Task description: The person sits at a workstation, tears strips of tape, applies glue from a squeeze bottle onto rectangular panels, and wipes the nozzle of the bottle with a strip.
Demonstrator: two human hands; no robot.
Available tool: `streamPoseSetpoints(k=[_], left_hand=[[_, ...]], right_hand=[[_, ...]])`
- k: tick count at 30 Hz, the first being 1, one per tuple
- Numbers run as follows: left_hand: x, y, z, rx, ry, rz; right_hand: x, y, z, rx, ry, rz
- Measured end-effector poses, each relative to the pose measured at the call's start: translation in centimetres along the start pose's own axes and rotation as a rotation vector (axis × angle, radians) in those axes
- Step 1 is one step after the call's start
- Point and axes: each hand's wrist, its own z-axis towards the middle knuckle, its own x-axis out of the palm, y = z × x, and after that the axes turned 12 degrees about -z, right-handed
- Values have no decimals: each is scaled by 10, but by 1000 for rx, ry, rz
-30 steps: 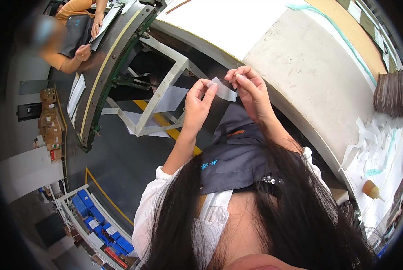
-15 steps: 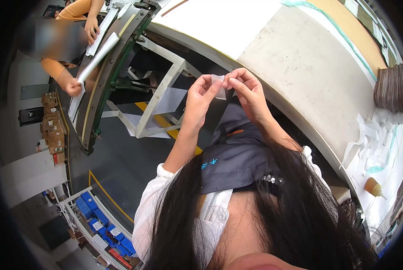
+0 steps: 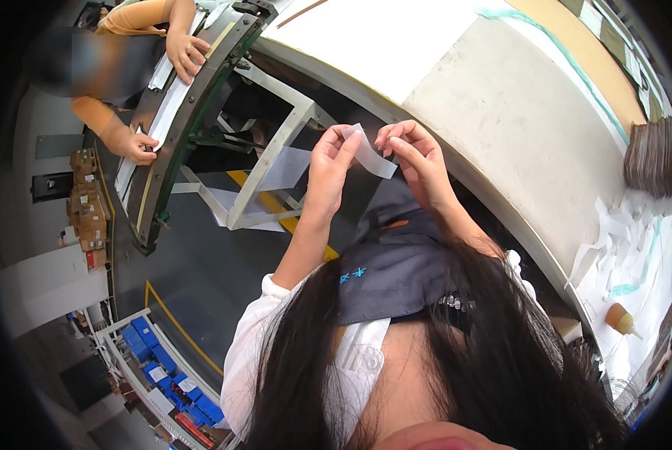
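Note:
My left hand point(image 3: 330, 169) pinches one end of a translucent whitish strip point(image 3: 375, 159) between thumb and fingers. The strip curves down to the right, its other end hanging loose. Close to its right side is my right hand point(image 3: 420, 156), fingers curled and thumb drawn up near the fingertips. Whether anything small sits in that pinch I cannot make out. Both hands are raised in front of my dark apron point(image 3: 396, 262), near the edge of the worktable point(image 3: 501, 105).
At upper left a co-worker's hands point(image 3: 186, 54) press a white strip point(image 3: 172, 105) on a long metal-edged machine point(image 3: 193, 97). A white metal frame point(image 3: 272, 157) stands below. On the right are a stack of brown sheets point(image 3: 652, 154), white scraps point(image 3: 613, 232) and a glue bottle point(image 3: 619, 319).
The strip now extends out from my left hand, where it was bunched between both hands. My right fingers have moved slightly apart from it. The co-worker's white strip has been laid down flat.

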Motion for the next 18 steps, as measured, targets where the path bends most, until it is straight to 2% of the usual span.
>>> streamPoseSetpoints(k=[6,18], left_hand=[[0,1,0,-46,29,-63],[2,0,-1,-176,70,-162]], right_hand=[[5,6,0,4,37,133],[3,1,-3,-48,59,-41]])
